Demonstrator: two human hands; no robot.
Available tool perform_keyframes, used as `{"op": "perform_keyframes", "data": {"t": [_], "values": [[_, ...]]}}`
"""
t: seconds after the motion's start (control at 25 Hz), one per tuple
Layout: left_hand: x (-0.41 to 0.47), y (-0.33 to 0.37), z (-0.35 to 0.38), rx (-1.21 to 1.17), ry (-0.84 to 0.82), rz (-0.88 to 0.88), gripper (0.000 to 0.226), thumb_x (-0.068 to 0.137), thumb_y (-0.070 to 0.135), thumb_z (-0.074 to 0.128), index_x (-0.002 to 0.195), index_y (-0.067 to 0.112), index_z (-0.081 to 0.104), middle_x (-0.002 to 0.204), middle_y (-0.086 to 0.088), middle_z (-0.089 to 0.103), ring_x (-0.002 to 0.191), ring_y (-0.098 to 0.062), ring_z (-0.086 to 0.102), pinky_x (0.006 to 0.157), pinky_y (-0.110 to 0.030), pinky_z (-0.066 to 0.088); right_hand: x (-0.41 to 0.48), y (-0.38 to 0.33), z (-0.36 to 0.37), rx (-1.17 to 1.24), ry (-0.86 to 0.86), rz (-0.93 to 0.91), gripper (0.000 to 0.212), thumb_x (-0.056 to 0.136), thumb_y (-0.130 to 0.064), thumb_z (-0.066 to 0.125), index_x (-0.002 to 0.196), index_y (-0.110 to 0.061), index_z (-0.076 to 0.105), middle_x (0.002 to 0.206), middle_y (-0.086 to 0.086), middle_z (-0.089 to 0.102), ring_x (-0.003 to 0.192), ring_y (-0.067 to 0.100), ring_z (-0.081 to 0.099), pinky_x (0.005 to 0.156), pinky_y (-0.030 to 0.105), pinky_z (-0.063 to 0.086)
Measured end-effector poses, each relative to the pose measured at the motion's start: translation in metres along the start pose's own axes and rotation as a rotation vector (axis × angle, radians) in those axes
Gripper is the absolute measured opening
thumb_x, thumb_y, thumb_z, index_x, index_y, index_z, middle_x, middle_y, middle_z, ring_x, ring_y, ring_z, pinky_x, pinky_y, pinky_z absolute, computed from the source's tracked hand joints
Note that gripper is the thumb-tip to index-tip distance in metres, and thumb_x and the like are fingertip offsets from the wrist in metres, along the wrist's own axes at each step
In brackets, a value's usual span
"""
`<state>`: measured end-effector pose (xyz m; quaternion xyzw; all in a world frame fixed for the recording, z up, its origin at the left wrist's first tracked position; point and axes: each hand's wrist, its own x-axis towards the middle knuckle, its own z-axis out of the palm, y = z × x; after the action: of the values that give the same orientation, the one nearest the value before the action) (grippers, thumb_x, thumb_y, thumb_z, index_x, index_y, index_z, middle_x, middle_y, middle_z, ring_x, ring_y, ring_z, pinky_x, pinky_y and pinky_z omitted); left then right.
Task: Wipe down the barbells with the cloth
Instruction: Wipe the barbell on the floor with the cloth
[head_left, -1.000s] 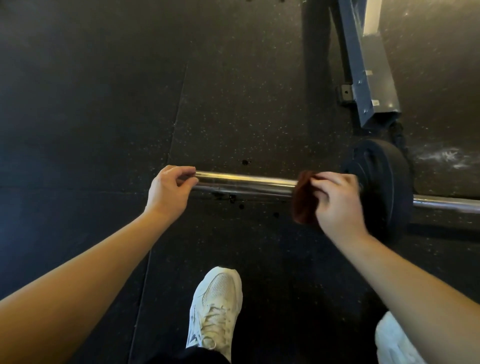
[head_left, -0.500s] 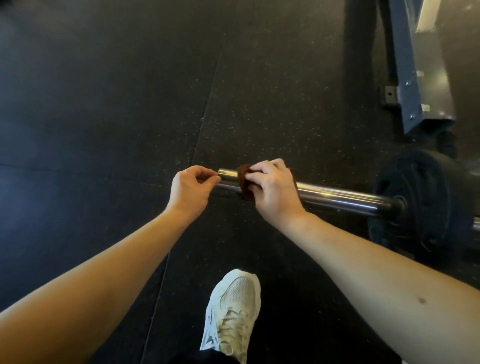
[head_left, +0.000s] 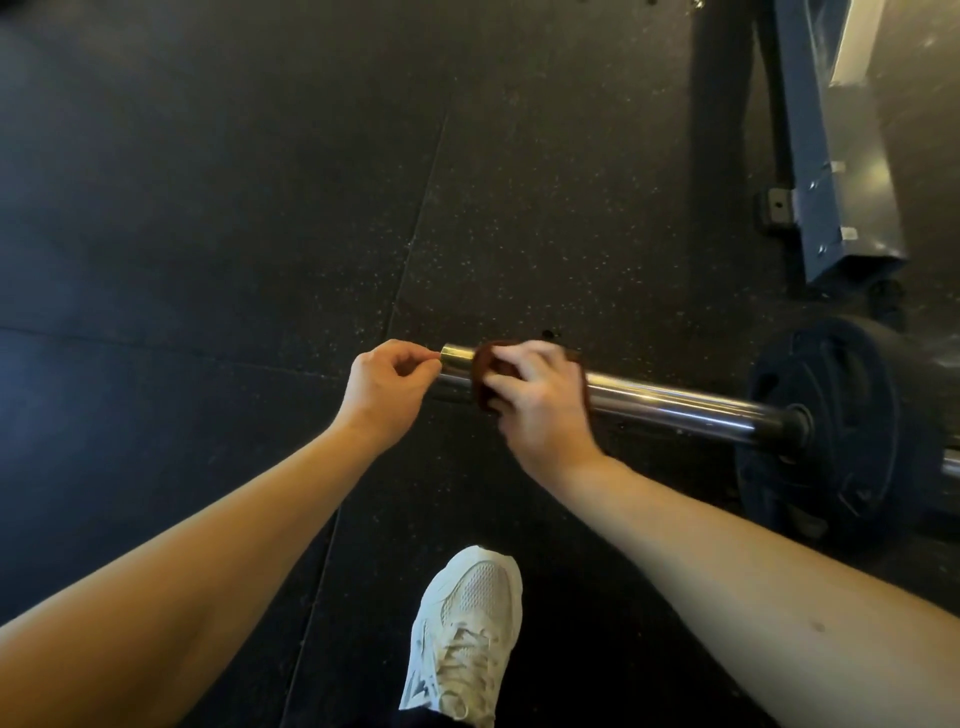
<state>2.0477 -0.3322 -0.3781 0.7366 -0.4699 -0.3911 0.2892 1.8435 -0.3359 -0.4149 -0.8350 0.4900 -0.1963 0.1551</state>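
One plate (head_left: 831, 415) on barbell (head_left: 675, 402), rack (head_left: 841, 208) behind

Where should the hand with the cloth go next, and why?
Probably slide the cloth the last bit to the bar's end. The right hand grips it round the barbell, and a short shiny stretch beside the left hand lies bare.

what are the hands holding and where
Right hand grips the cloth on the barbell near its free end; left hand sits at the tip, hold unclear.
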Motion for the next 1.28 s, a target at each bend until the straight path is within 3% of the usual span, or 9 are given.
{"op": "perform_keyframes", "data": {"t": [0.16,0.28,0.52,0.64,0.84,1.0,1.12,1.28], "values": [[-0.004,-0.002,0.003,-0.107,-0.003,-0.065,0.021,0.103,0.018,0.058,0.117,0.021,0.073,0.108,0.003,0.072,0.098,-0.015,0.068,0.088,-0.030,0.058,0.030,-0.018,0.016,-0.028,-0.032,-0.076,0.045,0.084,-0.004,0.076,0.126,-0.018,0.071,0.140,0.005,0.058,0.131,0.030,0.047,0.099,0.051,0.045],[-0.006,-0.003,0.004,-0.137,-0.001,-0.096,0.021,0.102,0.017,0.059,0.117,0.022,0.073,0.104,0.001,0.072,0.095,-0.019,0.069,0.077,-0.027,0.058,-0.002,0.020,-0.007,-0.074,-0.056,-0.097,0.046,0.081,-0.013,0.082,0.126,-0.016,0.070,0.142,0.007,0.057,0.131,0.030,0.049,0.100,0.052,0.046],[-0.009,-0.002,0.008,-0.229,-0.005,-0.143,0.021,0.102,0.022,0.060,0.120,0.021,0.072,0.108,0.000,0.071,0.098,-0.018,0.068,0.079,-0.025,0.055,-0.080,0.089,-0.061,-0.131,0.112,0.133,0.031,0.087,-0.007,0.073,0.118,-0.010,0.074,0.134,0.008,0.064,0.126,0.032,0.055,0.102,0.056,0.046],[-0.007,-0.004,0.008,-0.231,0.015,-0.135,0.018,0.102,0.030,0.061,0.113,0.022,0.073,0.103,-0.001,0.072,0.096,-0.018,0.069,0.080,-0.027,0.056,-0.062,0.057,-0.037,-0.123,0.126,0.227,0.037,0.088,-0.009,0.071,0.125,-0.013,0.070,0.139,0.007,0.061,0.135,0.030,0.048,0.107,0.056,0.042],[-0.008,-0.002,0.012,-0.265,0.046,-0.122,0.022,0.104,0.034,0.056,0.108,0.021,0.074,0.099,0.002,0.075,0.094,-0.013,0.070,0.079,-0.028,0.054,0.020,-0.023,0.016,-0.114,-0.044,0.099,0.052,0.084,-0.022,0.078,0.135,-0.023,0.063,0.143,0.004,0.055,0.136,0.029,0.045,0.103,0.051,0.043],[-0.009,-0.004,0.016,-0.222,0.025,-0.091,0.017,0.104,0.030,0.057,0.113,0.021,0.069,0.106,0.001,0.072,0.097,-0.015,0.069,0.080,-0.028,0.056,-0.002,0.007,-0.014,-0.107,-0.048,0.034,0.048,0.092,-0.039,0.064,0.136,-0.022,0.062,0.140,0.002,0.057,0.134,0.023,0.049,0.108,0.045,0.041],[-0.013,-0.002,0.020,-0.182,0.009,-0.074,0.017,0.101,0.026,0.061,0.119,0.023,0.063,0.110,0.001,0.067,0.098,-0.016,0.068,0.082,-0.029,0.057,-0.059,0.063,-0.052,-0.140,0.091,0.250,0.033,0.101,-0.028,0.055,0.132,-0.020,0.065,0.135,0.000,0.061,0.129,0.019,0.053,0.107,0.046,0.043],[-0.013,0.003,0.024,-0.181,0.048,-0.094,0.018,0.100,0.026,0.064,0.118,0.023,0.063,0.106,0.000,0.066,0.093,-0.018,0.068,0.075,-0.027,0.055,-0.099,0.096,-0.079,-0.136,0.229,0.636,0.035,0.103,-0.022,0.050,0.135,-0.014,0.064,0.139,0.003,0.059,0.136,0.023,0.048,0.112,0.047,0.041]]}}
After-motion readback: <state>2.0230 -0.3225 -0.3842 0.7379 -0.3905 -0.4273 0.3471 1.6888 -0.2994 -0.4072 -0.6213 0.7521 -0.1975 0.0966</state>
